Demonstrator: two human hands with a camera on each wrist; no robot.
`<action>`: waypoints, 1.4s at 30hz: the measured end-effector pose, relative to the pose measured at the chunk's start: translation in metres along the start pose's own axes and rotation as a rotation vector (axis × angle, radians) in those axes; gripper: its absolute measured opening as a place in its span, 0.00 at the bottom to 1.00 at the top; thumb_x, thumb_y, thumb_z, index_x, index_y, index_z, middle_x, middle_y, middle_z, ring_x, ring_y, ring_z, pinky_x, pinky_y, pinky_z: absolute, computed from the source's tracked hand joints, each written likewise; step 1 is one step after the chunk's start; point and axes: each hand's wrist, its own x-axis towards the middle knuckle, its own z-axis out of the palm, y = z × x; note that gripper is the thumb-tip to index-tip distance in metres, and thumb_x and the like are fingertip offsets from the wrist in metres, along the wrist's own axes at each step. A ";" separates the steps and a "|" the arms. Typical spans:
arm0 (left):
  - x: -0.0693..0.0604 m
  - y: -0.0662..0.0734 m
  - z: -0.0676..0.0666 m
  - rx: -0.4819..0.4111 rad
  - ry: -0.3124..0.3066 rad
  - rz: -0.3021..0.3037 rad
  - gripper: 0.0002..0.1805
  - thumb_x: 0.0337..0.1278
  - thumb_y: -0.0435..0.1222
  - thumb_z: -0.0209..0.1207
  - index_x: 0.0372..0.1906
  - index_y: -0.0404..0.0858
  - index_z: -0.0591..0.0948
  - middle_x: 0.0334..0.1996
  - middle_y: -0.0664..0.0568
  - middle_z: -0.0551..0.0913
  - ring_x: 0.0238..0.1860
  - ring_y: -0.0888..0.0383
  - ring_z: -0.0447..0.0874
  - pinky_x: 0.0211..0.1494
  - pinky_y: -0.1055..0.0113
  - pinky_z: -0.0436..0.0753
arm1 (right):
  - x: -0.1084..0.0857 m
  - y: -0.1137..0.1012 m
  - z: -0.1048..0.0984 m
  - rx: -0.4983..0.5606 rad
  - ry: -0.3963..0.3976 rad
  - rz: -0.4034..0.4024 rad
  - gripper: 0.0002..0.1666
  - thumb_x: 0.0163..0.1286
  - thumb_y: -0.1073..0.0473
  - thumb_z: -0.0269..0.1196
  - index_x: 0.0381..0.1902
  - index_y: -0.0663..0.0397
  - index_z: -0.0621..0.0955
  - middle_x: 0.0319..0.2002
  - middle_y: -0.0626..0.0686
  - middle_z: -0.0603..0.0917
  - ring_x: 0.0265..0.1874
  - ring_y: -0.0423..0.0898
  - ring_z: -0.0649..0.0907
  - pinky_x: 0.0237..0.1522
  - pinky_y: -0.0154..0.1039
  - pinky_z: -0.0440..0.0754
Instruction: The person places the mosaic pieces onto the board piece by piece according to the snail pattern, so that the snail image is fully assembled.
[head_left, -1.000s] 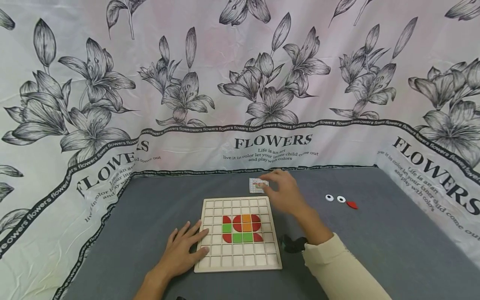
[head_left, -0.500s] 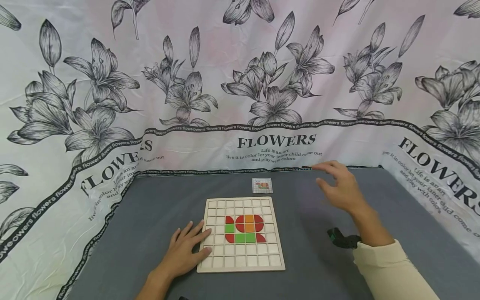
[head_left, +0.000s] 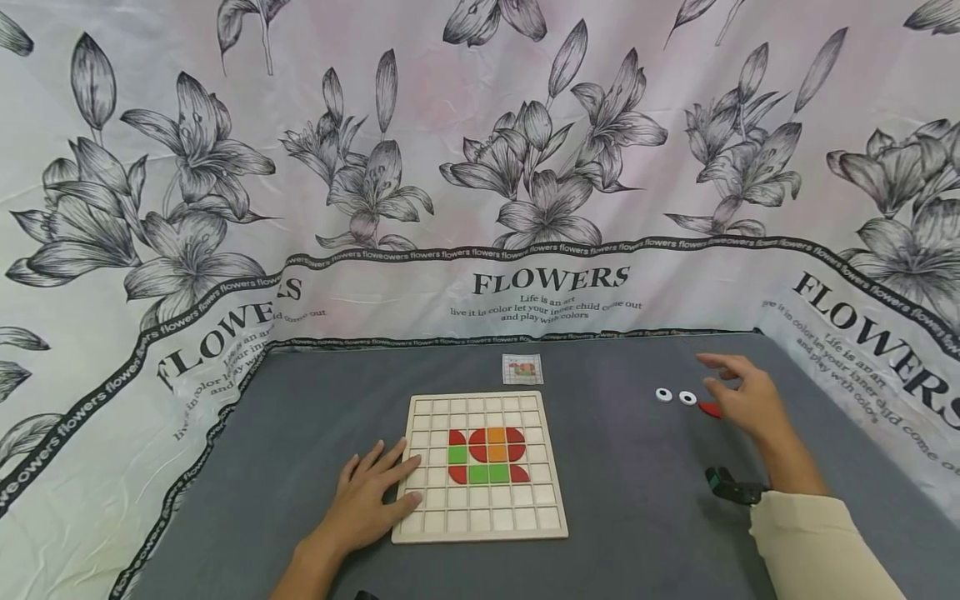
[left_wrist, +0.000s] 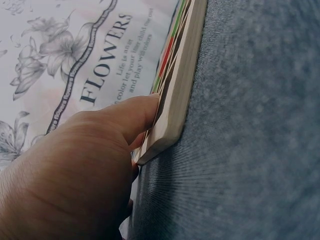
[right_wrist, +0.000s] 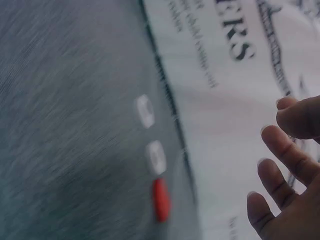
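A wooden grid board [head_left: 480, 504] lies on the grey table, with red, green and orange tiles [head_left: 487, 456] forming a pattern in its middle. My left hand [head_left: 363, 500] rests on the board's left edge, fingers spread; the left wrist view shows the thumb [left_wrist: 135, 115] on the rim. Over on the right, my right hand [head_left: 750, 400] hovers above the table with nothing in its fingers. Just left of it lie a red piece [head_left: 709, 410] and two white discs with black dots, one disc [head_left: 687, 398] beside the red piece and the other disc [head_left: 663, 395] farther left.
A small printed card [head_left: 522, 369] with a coloured pattern lies behind the board. Flower-printed cloth [head_left: 551, 300] hangs behind and along both sides of the grey table [head_left: 600, 500]. A dark wrist device [head_left: 735, 487] sits by the right sleeve.
My right hand has swung from the card behind the board across to the right, beside the red piece and discs. The left hand stays on the board.
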 end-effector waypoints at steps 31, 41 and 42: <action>-0.001 0.001 -0.003 -0.007 -0.002 -0.004 0.32 0.62 0.60 0.54 0.67 0.49 0.75 0.72 0.52 0.61 0.73 0.42 0.47 0.68 0.37 0.38 | -0.005 0.042 0.017 -0.268 -0.302 0.235 0.29 0.50 0.71 0.54 0.54 0.65 0.77 0.37 0.64 0.78 0.36 0.64 0.73 0.32 0.57 0.70; -0.001 0.001 -0.002 -0.004 0.001 -0.006 0.32 0.62 0.60 0.54 0.67 0.49 0.75 0.72 0.52 0.61 0.73 0.42 0.48 0.68 0.37 0.38 | -0.007 0.045 0.018 -0.249 -0.300 0.127 0.15 0.61 0.63 0.66 0.43 0.68 0.81 0.30 0.56 0.81 0.32 0.55 0.79 0.35 0.58 0.72; -0.001 0.001 -0.002 -0.003 0.002 -0.006 0.32 0.62 0.60 0.54 0.67 0.49 0.75 0.72 0.52 0.61 0.73 0.42 0.48 0.68 0.37 0.38 | -0.007 0.045 0.018 -0.251 -0.304 0.124 0.14 0.61 0.63 0.66 0.43 0.67 0.81 0.30 0.56 0.82 0.32 0.56 0.79 0.36 0.58 0.72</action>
